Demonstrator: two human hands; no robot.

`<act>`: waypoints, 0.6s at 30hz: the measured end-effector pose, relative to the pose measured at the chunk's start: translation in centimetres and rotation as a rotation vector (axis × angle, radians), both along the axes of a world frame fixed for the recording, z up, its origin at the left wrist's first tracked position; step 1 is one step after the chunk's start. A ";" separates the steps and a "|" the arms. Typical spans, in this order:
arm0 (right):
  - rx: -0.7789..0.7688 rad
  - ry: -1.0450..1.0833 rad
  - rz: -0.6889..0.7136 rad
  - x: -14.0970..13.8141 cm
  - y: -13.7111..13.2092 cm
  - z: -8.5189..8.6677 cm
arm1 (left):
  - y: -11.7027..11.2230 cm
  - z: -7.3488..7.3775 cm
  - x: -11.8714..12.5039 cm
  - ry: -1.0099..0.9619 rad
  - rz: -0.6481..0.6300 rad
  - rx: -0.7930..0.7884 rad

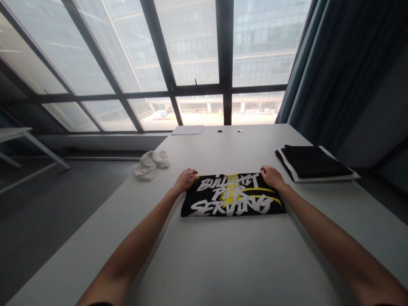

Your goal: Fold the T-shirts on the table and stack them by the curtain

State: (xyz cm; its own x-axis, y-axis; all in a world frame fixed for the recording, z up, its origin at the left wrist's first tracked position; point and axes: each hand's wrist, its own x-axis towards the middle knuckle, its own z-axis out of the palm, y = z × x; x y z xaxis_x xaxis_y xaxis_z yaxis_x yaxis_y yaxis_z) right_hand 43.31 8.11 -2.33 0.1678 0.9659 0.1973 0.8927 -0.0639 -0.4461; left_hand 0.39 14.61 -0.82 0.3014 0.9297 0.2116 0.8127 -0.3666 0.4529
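Note:
A folded black T-shirt (232, 195) with white and yellow lettering lies flat on the white table (223, 255), in front of me. My left hand (185, 178) grips its far left corner, fingers curled over the edge. At the far right corner my right hand (271, 176) does the same, closed on the fabric. Both arms stretch forward over the table.
A stack of folded black and white garments (314, 163) sits at the right of the table. A crumpled white cloth (150, 163) lies near the left edge. A sheet of paper (188, 130) lies at the far edge below the windows. The floor drops away on the left.

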 end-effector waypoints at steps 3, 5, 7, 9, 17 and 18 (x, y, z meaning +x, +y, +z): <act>0.104 -0.084 -0.016 -4.1 -2.1 -0.2 | -3.4 0.1 4.2 0.074 -0.026 0.171; 0.154 -0.146 0.077 -7.3 -3.7 -0.6 | -6.1 -0.7 7.7 0.126 -0.195 0.195; 0.123 -0.191 0.184 -9.8 -5.0 -1.3 | -8.5 -2.0 10.7 0.188 -0.274 0.190; 0.030 -0.210 0.237 -11.4 -5.7 -1.9 | -9.9 -3.2 12.4 0.255 -0.282 0.144; -0.039 -0.192 0.138 -9.3 -4.1 -1.9 | -7.8 -2.5 12.7 0.273 -0.221 0.110; -0.046 -0.198 0.118 -8.8 -3.9 -2.0 | -7.5 -2.5 12.7 0.278 -0.196 0.107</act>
